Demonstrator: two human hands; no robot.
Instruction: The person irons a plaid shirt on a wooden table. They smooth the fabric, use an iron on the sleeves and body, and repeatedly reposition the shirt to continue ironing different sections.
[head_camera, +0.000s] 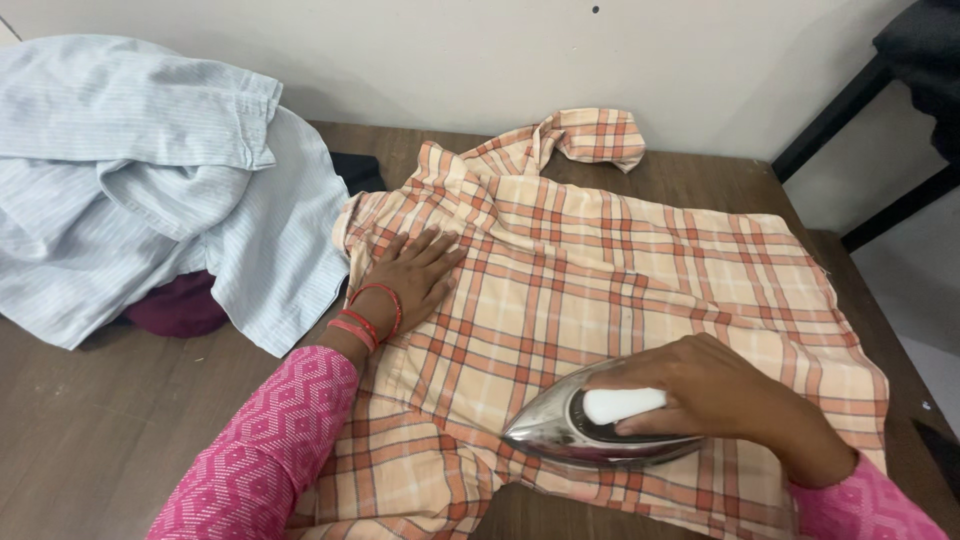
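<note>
A peach plaid shirt (620, 270) lies spread across the brown table (90, 440) — the left hand (410, 275) rests flat on its left part, fingers spread. The right hand (715, 390) is wrapped around the white handle of a silver iron (590, 425) sitting on the shirt's near part. Left of the shirt — a heap of pale blue striped cloth (130, 180).

Pink patterned sleeves (262, 455), red bangles (368, 315) on left wrist
</note>
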